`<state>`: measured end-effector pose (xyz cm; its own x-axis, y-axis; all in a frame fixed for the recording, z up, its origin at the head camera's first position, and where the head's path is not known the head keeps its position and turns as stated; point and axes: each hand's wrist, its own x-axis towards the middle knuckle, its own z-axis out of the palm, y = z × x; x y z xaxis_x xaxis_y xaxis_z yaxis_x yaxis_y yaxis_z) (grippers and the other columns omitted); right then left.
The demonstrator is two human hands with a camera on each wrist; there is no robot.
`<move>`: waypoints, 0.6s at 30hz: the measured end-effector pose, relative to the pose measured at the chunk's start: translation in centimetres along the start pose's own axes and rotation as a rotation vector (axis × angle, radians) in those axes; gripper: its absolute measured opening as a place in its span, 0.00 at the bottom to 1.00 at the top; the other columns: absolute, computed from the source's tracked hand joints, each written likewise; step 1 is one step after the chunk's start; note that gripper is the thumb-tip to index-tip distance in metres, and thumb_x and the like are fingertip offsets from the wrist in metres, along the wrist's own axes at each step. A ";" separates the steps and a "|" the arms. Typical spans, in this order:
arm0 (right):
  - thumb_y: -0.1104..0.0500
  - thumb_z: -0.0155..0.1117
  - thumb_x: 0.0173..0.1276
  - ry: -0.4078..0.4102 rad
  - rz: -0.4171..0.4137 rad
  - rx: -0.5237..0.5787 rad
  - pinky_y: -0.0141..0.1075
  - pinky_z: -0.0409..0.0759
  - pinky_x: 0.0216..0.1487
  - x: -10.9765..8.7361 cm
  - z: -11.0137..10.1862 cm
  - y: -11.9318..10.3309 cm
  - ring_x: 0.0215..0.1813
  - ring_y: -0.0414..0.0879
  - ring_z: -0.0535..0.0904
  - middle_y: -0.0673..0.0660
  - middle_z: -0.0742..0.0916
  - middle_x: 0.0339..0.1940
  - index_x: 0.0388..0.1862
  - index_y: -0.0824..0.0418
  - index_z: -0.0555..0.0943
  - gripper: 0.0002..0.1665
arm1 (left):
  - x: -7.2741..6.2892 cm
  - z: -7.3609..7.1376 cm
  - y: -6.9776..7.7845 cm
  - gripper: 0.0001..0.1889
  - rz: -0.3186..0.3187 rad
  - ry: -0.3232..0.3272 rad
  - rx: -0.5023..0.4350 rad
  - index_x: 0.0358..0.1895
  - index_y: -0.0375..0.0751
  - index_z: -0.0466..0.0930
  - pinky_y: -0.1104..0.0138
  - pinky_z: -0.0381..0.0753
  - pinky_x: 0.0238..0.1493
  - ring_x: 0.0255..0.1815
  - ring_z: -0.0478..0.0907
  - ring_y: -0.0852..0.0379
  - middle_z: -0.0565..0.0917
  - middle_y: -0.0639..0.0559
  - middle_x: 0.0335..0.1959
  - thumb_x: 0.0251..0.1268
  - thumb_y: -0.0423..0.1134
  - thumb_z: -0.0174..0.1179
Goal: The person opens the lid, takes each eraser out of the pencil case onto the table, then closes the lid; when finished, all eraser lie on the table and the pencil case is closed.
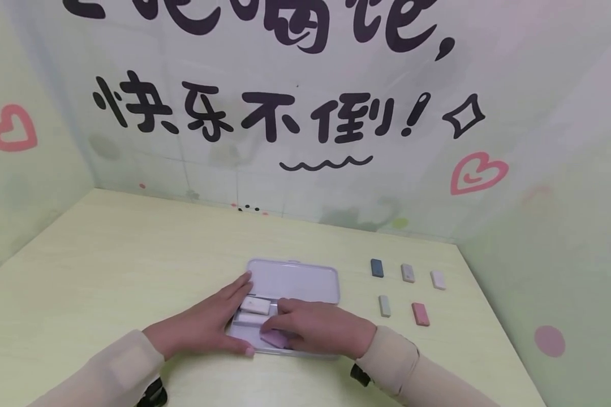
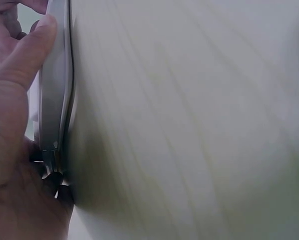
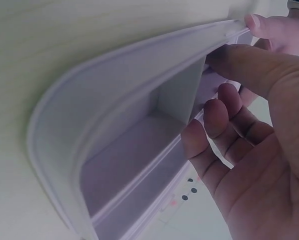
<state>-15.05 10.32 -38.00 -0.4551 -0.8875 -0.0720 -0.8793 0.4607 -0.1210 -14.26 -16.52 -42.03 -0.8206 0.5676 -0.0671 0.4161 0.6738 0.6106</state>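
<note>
An open, pale lilac hinged case (image 1: 295, 282) lies on the table, its lid folded back away from me. My left hand (image 1: 201, 325) lies against the case's left end, fingers stretched toward the lid and thumb along the front edge. In the left wrist view that thumb (image 2: 32, 55) presses the case's side wall. Reaching into the front half, my right hand (image 1: 318, 328) pinches a small purple block (image 1: 274, 338). A white block (image 1: 255, 305) sits in the case's left part, beside the hand. In the right wrist view, a divider (image 3: 182, 95) and a hollow compartment (image 3: 134, 145) show.
To the right of the case lie several small blocks: a dark blue one (image 1: 377, 268), a grey one (image 1: 408, 273), a pale pink one (image 1: 438, 280), a pale green one (image 1: 384, 306) and a pink one (image 1: 420, 314). A printed wall sheet (image 1: 265, 169) borders the table (image 1: 112, 249).
</note>
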 end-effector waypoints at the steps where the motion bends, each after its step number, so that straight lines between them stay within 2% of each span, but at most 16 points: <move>1: 0.55 0.70 0.75 -0.010 0.007 0.010 0.14 0.69 0.36 0.0 0.0 0.0 0.38 0.32 0.74 0.44 0.83 0.44 0.62 0.42 0.85 0.19 | 0.0 0.0 0.0 0.68 -0.001 -0.001 -0.002 0.84 0.30 0.49 0.37 0.62 0.80 0.86 0.53 0.33 0.44 0.38 0.89 0.51 0.72 0.73; 7: 0.56 0.70 0.75 -0.020 0.012 0.038 0.15 0.69 0.36 0.1 0.2 0.2 0.39 0.32 0.74 0.44 0.83 0.44 0.61 0.40 0.85 0.19 | -0.1 -0.1 0.2 0.68 0.001 0.002 -0.003 0.84 0.29 0.49 0.37 0.62 0.80 0.86 0.53 0.32 0.44 0.38 0.88 0.52 0.71 0.73; 14: 0.54 0.69 0.76 0.008 -0.015 0.001 0.14 0.69 0.36 -0.1 0.0 0.3 0.38 0.31 0.74 0.43 0.82 0.44 0.61 0.40 0.84 0.18 | -0.1 0.0 0.3 0.68 0.008 0.006 -0.003 0.83 0.28 0.49 0.37 0.62 0.79 0.86 0.53 0.32 0.44 0.37 0.88 0.52 0.71 0.73; 18: 0.53 0.67 0.77 0.036 -0.035 -0.014 0.15 0.74 0.42 -0.4 -0.4 0.3 0.41 0.32 0.76 0.43 0.84 0.47 0.62 0.43 0.84 0.17 | -0.2 -0.1 0.3 0.68 0.008 0.010 0.003 0.83 0.28 0.50 0.37 0.63 0.79 0.85 0.54 0.32 0.45 0.37 0.88 0.52 0.71 0.73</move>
<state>-15.17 10.79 -37.58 -0.4285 -0.9030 -0.0323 -0.8966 0.4293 -0.1090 -14.01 -16.45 -41.77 -0.8212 0.5681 -0.0543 0.4236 0.6706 0.6089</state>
